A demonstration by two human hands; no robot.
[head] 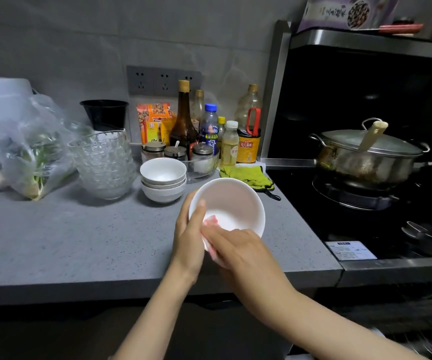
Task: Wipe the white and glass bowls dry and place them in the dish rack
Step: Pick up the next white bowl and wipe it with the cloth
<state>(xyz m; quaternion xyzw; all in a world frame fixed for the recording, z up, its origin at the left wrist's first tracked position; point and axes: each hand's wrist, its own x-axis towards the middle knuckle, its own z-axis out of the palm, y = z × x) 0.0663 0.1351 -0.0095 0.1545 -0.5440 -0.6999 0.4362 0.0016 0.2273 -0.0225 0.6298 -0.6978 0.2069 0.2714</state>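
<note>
Left-hand fingers (200, 211): thumb hooked over the near rim of the white bowl (235, 201), the remaining fingers hidden behind its wall. The left hand (187, 237) thus grips the bowl, holding it tilted, mouth toward the viewer, over the front right part of the grey bench (66, 242). The right hand (235, 248) reaches into the bowl with fingers bunched together, pressing a crumpled pink cloth (211, 220) against the lower inner wall; the bowl contains only this cloth. Behind the bowl, on the bench: a stack of small white bowls (163, 178), the top one empty, and left of it a nested stack of glass bowls (105, 162). A shallow glass dish (204, 168) behind the white stack contains three lidded condiment jars (176, 152); sauce bottles (183, 120) stand near the wall. A green cloth (246, 175) lies just right of the dish. Far left, a clear plastic bag (30, 157) encloses green stalks. On the hob (365, 216) at right, a lidded steel pot (365, 162); a wooden handle (373, 133) protrudes from beneath the lid
</note>
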